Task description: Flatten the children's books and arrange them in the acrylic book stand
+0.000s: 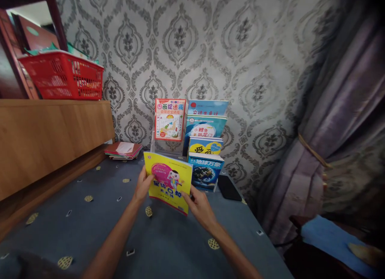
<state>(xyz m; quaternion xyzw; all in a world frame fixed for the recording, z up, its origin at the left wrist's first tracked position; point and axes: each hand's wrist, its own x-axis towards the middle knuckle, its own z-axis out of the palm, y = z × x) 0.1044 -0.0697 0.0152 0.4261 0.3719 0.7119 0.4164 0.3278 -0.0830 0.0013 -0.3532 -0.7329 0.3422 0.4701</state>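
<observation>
Between my two hands a yellow workbook (180, 172) is held upright, its cover with a pink circle and a cartoon child facing me. My left hand (142, 185) grips its left edge, thumb on the front. On the right edge, my right hand (198, 205) pinches it lower down. Just behind stands a clear book rack (168, 146), partly hidden by the workbook. In its left part a red-bordered picture book (170, 120) stands at the back. To the right, several books rise in tiers, with a blue earth-cover book (204, 172) in front.
A dark flat tablet-like object (229, 187) lies right of the rack. Books and papers (123, 149) are stacked at the left by a wooden board (54, 142). A red basket (69, 76) sits on that board. Purple curtains (339, 122) hang at the right, above a blue cloth (333, 239).
</observation>
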